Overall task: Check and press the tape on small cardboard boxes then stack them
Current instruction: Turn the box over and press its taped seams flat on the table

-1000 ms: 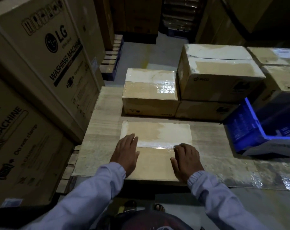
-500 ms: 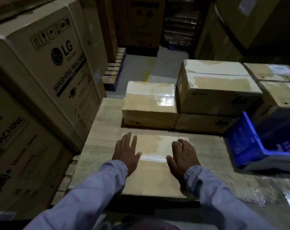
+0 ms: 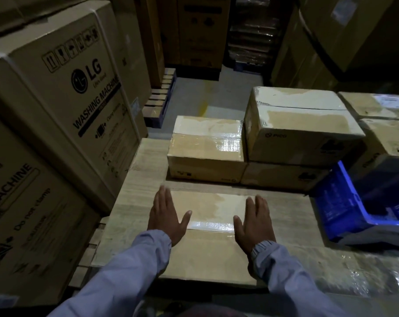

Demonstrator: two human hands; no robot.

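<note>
Head view: a flat cardboard box point(image 3: 207, 259) is seen lying at the near edge of a pale wood-grain surface point(image 3: 143, 170), directly in front of the person. A glossy strip of clear tape point(image 3: 211, 225) is laid across the middle of its top, from left to right. The left hand point(image 3: 166, 216) is laid palm down on the left end of the top, fingers straight and close together, thumb spread toward the tape. The right hand point(image 3: 254, 221) is laid flat in the same way on the right end, its thumb pointed inward at the tape's other end. Nothing is gripped by either hand. Both arms are covered by light blue sleeves point(image 3: 134, 271).

Behind the box, a second taped box point(image 3: 205, 154) is set on the same surface. Just to its right, a Pico-marked box point(image 3: 301, 131) is stacked on a lower box point(image 3: 283, 177). A blue carton point(image 3: 344, 209) is seen tilted at the right. Large LG washing machine cartons point(image 3: 63, 94) are stacked along the left side, and more tall cartons are seen in the dim background.
</note>
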